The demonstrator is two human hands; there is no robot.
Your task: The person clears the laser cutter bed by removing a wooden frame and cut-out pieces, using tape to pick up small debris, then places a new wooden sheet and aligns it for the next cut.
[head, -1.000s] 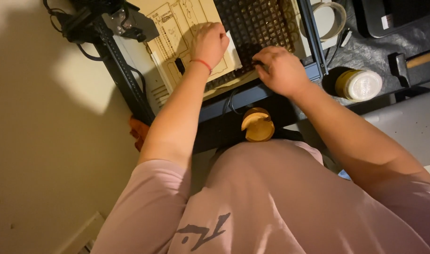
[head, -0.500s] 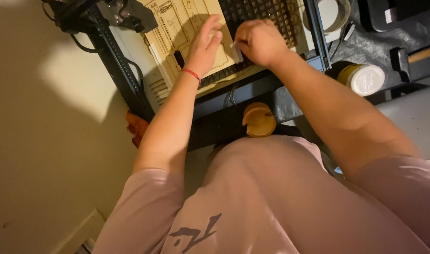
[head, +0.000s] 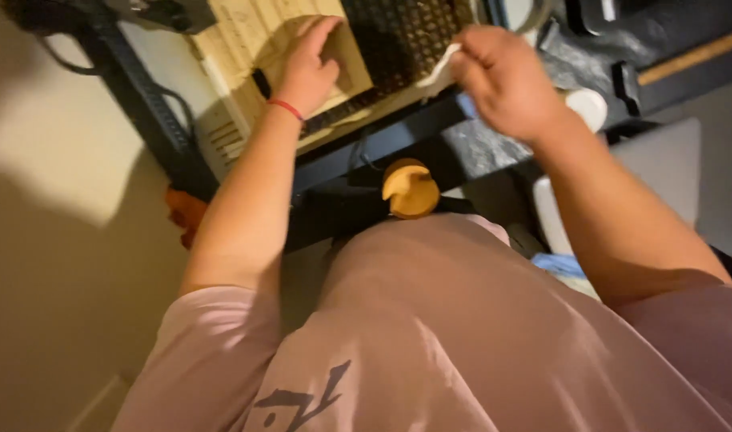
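My left hand (head: 308, 68) lies flat on a pale wooden sheet (head: 246, 32) with cut outlines, which rests on a dark honeycomb grid bed (head: 406, 40) inside a black machine frame (head: 142, 104). A red band circles that wrist. My right hand (head: 502, 76) is blurred, raised over the grid's right side, and pinches a small pale wooden piece (head: 443, 72) between its fingertips.
A round wooden knob-like object (head: 410, 188) sits below the frame's front bar. A white-lidded jar (head: 587, 104) stands to the right on a dark bench, partly behind my right wrist. A beige wall lies to the left, with an orange thing (head: 186, 212) near the frame's base.
My right hand lifted away from the grid toward the right with a small pale piece in its fingers. My left hand stayed pressed on the wooden sheet. The view shifted.
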